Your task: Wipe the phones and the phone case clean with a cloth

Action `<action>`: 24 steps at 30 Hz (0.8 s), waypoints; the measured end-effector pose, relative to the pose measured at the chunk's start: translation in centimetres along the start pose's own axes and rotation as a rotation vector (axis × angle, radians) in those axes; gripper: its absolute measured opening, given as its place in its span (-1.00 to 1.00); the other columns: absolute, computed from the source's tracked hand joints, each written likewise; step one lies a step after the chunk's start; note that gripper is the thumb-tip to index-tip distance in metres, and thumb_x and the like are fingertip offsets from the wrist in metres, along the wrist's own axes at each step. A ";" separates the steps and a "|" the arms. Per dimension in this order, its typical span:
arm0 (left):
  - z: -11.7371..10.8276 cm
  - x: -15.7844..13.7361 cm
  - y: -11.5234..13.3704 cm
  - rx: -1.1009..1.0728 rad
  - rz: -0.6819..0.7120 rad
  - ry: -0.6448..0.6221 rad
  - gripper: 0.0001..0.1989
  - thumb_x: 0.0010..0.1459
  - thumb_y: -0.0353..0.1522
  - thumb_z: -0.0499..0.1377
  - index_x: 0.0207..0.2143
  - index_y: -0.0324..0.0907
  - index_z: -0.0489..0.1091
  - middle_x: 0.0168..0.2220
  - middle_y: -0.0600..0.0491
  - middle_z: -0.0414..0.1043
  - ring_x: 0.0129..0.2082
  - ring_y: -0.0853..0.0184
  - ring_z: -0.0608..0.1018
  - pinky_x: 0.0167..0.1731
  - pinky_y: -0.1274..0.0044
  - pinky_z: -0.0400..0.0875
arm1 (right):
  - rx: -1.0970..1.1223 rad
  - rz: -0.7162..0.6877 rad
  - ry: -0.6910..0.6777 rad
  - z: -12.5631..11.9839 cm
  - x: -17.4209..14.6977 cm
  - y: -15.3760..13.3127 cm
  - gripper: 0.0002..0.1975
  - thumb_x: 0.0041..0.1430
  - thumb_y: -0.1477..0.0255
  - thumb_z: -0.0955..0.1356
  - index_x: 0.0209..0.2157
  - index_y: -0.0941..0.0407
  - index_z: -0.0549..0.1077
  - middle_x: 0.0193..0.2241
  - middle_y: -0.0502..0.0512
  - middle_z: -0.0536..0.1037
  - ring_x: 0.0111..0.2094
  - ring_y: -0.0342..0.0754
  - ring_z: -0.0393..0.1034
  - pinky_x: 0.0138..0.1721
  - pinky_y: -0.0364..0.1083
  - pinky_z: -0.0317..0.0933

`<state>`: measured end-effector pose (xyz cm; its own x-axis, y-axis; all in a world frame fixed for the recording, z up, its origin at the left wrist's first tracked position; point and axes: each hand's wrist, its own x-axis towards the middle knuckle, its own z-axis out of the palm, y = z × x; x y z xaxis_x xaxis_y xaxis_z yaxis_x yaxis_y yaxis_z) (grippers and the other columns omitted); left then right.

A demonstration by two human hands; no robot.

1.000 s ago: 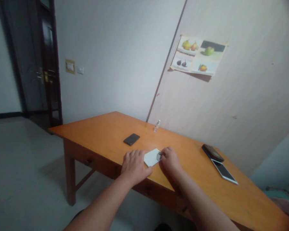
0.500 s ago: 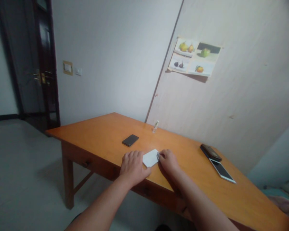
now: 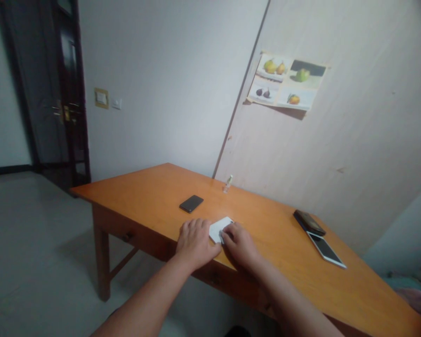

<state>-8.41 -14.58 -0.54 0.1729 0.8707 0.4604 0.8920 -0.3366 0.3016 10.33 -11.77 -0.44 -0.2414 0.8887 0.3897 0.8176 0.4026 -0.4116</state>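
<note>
A flat white slab, looking like a phone lying face down, rests near the table's front edge. A small dark spot shows at its far right corner. My left hand holds its left end, with the fingers on the far side and the thumb at the near edge. Over the near right part of the phone, my right hand is closed, its fingertips pinching a small whitish, crumpled-looking piece against the surface. What that piece is, I cannot make out.
On the orange wooden table, a black phone lies beyond my left hand. A small clear bottle stands near the wall. To the right, a dark brown wallet-like case overlaps a white-framed tablet.
My right hand has slid from the phone's right end towards its near edge, uncovering the dark corner spot. My left hand keeps its hold. The view has shifted slightly.
</note>
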 end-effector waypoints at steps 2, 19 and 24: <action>0.1 0.0 -0.1 0.001 0.006 0.008 -0.62 0.11 -0.09 0.16 -0.11 -0.10 0.33 -0.14 -0.07 0.41 -0.04 0.07 0.40 0.01 0.30 0.17 | 0.038 -0.058 -0.046 0.0 -0.4 -0.4 -0.85 0.26 0.36 0.30 -0.33 0.08 0.49 -0.30 0.07 0.50 -0.26 -0.07 0.39 -0.21 -0.13 0.21; 0.3 0.0 -0.3 0.002 0.015 -0.001 -0.59 0.03 -0.11 0.20 -0.11 -0.10 0.33 -0.13 -0.07 0.40 -0.04 0.07 0.38 -0.01 0.31 0.15 | -0.089 0.212 0.090 -0.5 0.9 0.8 -0.82 0.24 0.35 0.32 -0.34 0.13 0.52 -0.33 0.14 0.48 -0.28 -0.01 0.36 -0.27 -0.09 0.14; 0.3 0.0 -0.2 -0.013 0.003 -0.001 -0.67 0.11 -0.14 0.13 -0.12 -0.09 0.33 -0.13 -0.07 0.40 -0.03 0.07 0.38 0.01 0.31 0.13 | 0.000 -0.057 -0.008 0.5 0.8 -0.1 -0.85 0.24 0.36 0.34 -0.37 0.09 0.52 -0.30 0.08 0.50 -0.22 -0.06 0.36 -0.19 -0.14 0.16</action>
<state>-8.49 -14.42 -0.87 0.1760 0.8701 0.4604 0.8862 -0.3437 0.3107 9.75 -11.03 -0.54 -0.2912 0.8662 0.4060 0.8024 0.4523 -0.3894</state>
